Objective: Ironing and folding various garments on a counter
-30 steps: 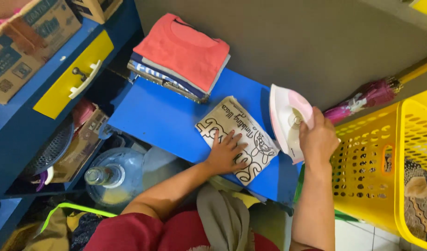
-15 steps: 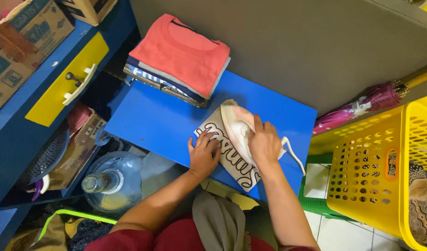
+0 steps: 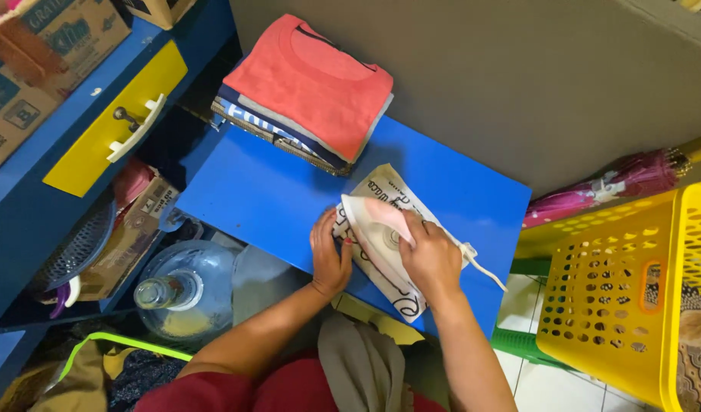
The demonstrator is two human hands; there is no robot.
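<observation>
While my right hand [image 3: 430, 259] is closed around the handle of the white and pink iron [image 3: 377, 233], the iron lies flat on the folded printed cloth [image 3: 385, 229], its pointed nose reaching away from my palm toward the far left. The cord [image 3: 484, 271] runs out from under the heel of that hand and off to its right, across the blue board [image 3: 266, 191]. My left hand [image 3: 329, 255] lies open, palm down, fingers together, pressing the near left edge of the cloth just beside the iron; I cannot tell whether the fingertips touch the iron's side. The cloth is cream with dark lettering, and it sticks out beyond the iron past both hands, a corner showing ahead of my right knuckles and another below my right wrist at the board's near edge.

Ahead of my left hand, well apart from it, a stack of folded clothes [image 3: 308, 95] sits on the far corner of the board, a coral shirt on top. Below and left of my left forearm stands a clear water jug [image 3: 179, 294]. Well off to the right of my right hand is a yellow plastic basket [image 3: 633, 297], with a pink folded umbrella [image 3: 610, 187] beyond it.
</observation>
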